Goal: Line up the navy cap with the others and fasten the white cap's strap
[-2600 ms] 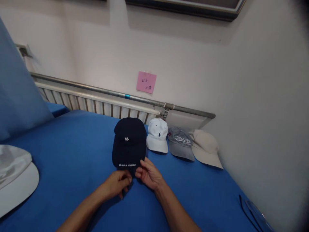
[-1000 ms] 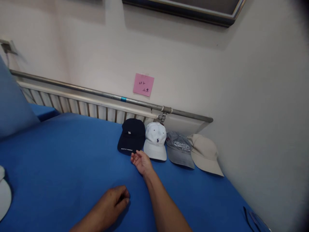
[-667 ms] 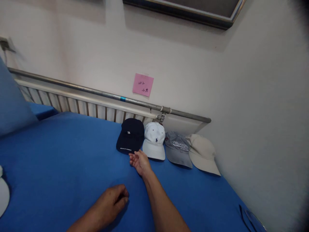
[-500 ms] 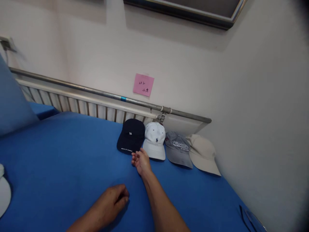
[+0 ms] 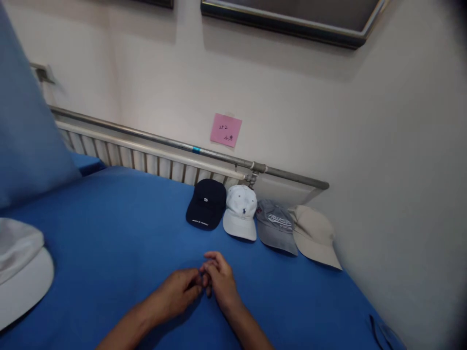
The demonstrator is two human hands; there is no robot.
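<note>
Over the blue cloth, my left hand (image 5: 181,290) has its fingers curled inward, and I see nothing in them. My right hand (image 5: 221,282) meets its fingertips, with loosely bent fingers apart and nothing held. Beyond them, a row of caps lies along the back edge: a black cap (image 5: 207,206), a white cap (image 5: 240,214) with a small dark emblem, a grey cap (image 5: 276,228) with white lettering, and a beige cap (image 5: 316,238). Each brim points toward me, and neighbouring caps touch or nearly touch. Another white cap (image 5: 25,272) is cut off at the left edge.
The blue cloth (image 5: 120,233) covers the surface. Behind it run a radiator (image 5: 153,165) and a metal pipe (image 5: 146,138). A pink note (image 5: 226,130) is on the wall below a framed item (image 5: 284,24). Glasses (image 5: 386,335) lie at lower right; blue fabric (image 5: 32,121) rises at left.
My right hand has drawn back from the black and white caps to meet my left hand. The view has shifted left, showing more of the white cap at the left edge.
</note>
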